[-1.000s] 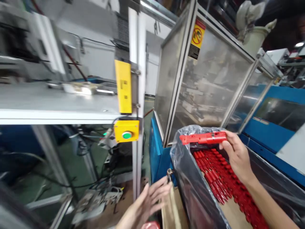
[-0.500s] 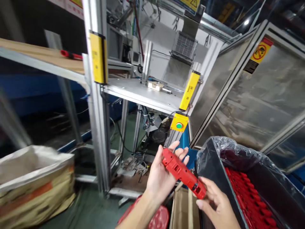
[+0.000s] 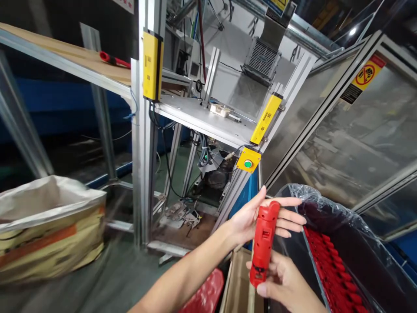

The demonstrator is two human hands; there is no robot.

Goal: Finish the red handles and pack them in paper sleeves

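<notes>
Half a second ago the red plastic part [image 3: 263,245] slants from 10 o'clock down to 4 o'clock; now it stands nearly on end, near 5 o'clock in my view, its top leaning slightly toward 1 o'clock. My left hand [image 3: 247,221] changes too: its fingers, curled up behind the part before, now reach out straight toward 3 o'clock, thumb toward 1 o'clock, the whole hand spread wide and flat behind the upper half. I cannot tell how firmly the palm touches. My right hand [image 3: 286,278] has the lower end, thumb in front and fingers behind, as it does in that earlier view. A full second ago that hand alone holds the part out above the black bin [image 3: 355,234].

The part is long, narrow and smooth, with a rounded top, small round holes, a squarish slot midway and a black bit near the lower end.

At 4 o'clock the dark-walled bin wears a crinkled clear plastic liner [image 3: 302,191], and more red parts [image 3: 332,265] lie packed inside, bumpy along their edge. A brown cardboard box [image 3: 239,274] sits between 5 and 6 o'clock, beside a glossy red thing [image 3: 208,291] at 6 o'clock, half hidden by my forearm. At 8 o'clock a creased sack [image 3: 81,243] gapes, pale inside. Toward 12 o'clock is the flat grey counter [image 3: 185,106] with its metal frame.
</notes>
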